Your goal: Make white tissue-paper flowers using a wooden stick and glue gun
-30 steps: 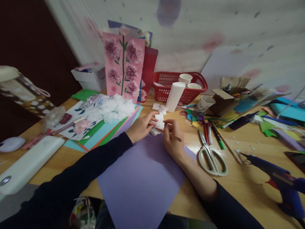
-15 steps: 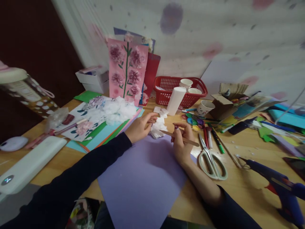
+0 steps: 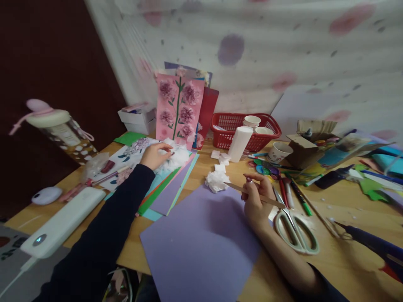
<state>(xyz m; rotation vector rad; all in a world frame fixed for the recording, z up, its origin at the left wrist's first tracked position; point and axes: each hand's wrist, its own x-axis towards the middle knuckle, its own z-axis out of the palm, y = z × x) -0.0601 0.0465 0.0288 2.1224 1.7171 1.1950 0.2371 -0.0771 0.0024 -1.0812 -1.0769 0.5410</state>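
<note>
My left hand (image 3: 156,155) reaches over a loose pile of white tissue paper (image 3: 178,157), with its fingers stretched out and slightly apart. Whether the fingertips touch the pile I cannot tell. In my right hand (image 3: 256,201) a flat wooden craft stick (image 3: 234,187) is held, its narrow end pointing left at a crumpled white tissue-paper flower (image 3: 217,181). That flower sits at the far corner of a purple paper sheet (image 3: 195,239). Small white paper squares (image 3: 219,168) lie just behind the flower.
Scissors (image 3: 296,230) rest beside my right wrist, near markers (image 3: 300,197) and a blue glue gun (image 3: 371,243). A red basket (image 3: 217,137), a white cylinder (image 3: 239,144) and a pink flower picture (image 3: 170,100) stand behind. A white device (image 3: 66,220) and a bottle (image 3: 61,130) are left.
My left hand has moved left from beside the tissue flower to the tissue pile. My right hand keeps hold of the craft stick. The camera view has shifted.
</note>
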